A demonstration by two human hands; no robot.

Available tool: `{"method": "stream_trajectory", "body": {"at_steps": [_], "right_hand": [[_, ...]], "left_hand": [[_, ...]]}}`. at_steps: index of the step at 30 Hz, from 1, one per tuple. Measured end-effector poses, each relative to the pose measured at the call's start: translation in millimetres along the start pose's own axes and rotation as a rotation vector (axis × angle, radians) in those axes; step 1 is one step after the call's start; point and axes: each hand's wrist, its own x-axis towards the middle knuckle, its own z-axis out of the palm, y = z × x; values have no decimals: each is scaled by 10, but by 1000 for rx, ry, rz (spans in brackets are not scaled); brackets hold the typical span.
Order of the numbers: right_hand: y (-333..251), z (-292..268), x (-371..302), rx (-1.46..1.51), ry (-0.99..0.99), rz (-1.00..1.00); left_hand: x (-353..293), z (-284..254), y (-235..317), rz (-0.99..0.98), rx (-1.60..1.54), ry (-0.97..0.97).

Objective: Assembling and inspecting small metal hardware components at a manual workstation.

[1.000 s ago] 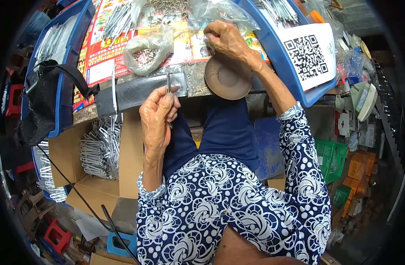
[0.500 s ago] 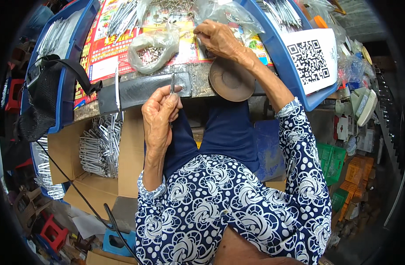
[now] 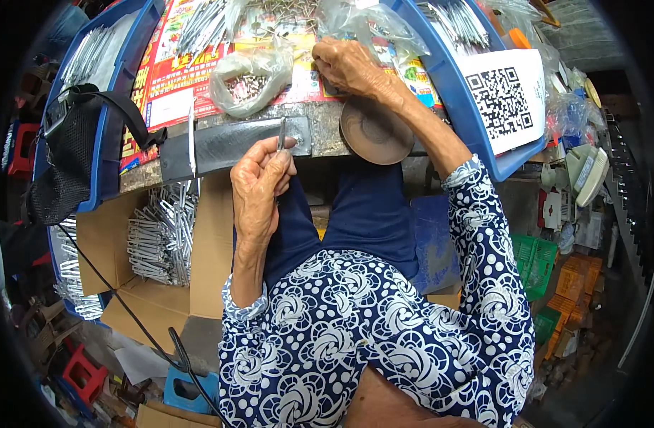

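Note:
My left hand point(image 3: 259, 178) pinches a thin metal pin point(image 3: 281, 133) upright against the dark metal bar point(image 3: 230, 146) at the bench's front edge. My right hand point(image 3: 348, 65) reaches farther back onto the red printed sheet point(image 3: 170, 78), its fingers closed over small metal parts next to a clear plastic bag of small parts point(image 3: 250, 75). What the right fingers pinch is too small to make out. A round brown dish point(image 3: 375, 132) sits below my right wrist.
Blue trays point(image 3: 102, 153) of long silver metal pieces flank the bench. A cardboard box of bent wire parts point(image 3: 159, 239) stands at lower left. A black mesh bag point(image 3: 67, 153) hangs at left. A white card with a square code point(image 3: 505, 103) is at right.
My right hand has moved back and left from above the brown dish to the parts by the plastic bag. My left hand stays at the bar, holding the pin.

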Motion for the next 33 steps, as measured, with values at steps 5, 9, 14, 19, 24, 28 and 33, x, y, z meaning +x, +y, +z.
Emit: {"method": "stream_trajectory", "body": {"at_steps": [5,9,14,19,24,28,33], "right_hand": [[-16,-60,-33,217,5,139],[48,-134,-46,422,-44,311],[13,-245,-74,723,-61,509],[29,-276,-118,870,-76,602],[67,-303,-172,1030,-64,604],[92,-313,-195,1097,-60,603],[61,-322,-176,1211,-83,626]], "left_hand": [[69,65,56,-2,15,0],[254,163,108,22,-1,-20],[576,356,210,118,215,54],[927,412,145,190,244,61],[1164,453,68,191,337,27],[1283,520,5,210,359,76],[1445,473,-98,344,525,115]]}}
